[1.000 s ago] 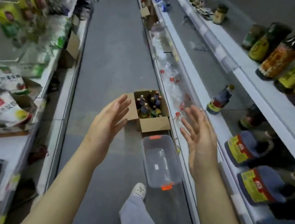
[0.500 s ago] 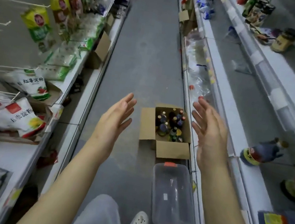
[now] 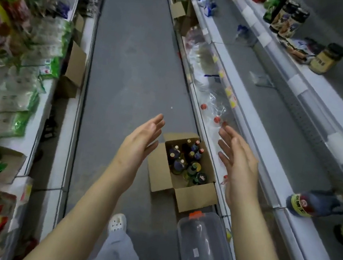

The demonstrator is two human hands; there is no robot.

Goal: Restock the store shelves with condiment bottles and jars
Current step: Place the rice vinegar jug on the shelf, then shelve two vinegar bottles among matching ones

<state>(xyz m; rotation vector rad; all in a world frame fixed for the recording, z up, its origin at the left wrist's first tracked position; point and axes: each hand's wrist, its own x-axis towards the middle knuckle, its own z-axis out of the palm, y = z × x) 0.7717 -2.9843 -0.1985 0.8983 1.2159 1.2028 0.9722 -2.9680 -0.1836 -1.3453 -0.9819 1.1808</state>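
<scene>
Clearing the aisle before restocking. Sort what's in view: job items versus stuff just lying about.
Job: open cardboard box on the floor; condiment bottles inside it; right-side shelf; left hand and right hand, both open and empty.
Lying about: clear plastic bin next to the box; packets on the left shelves.
</scene>
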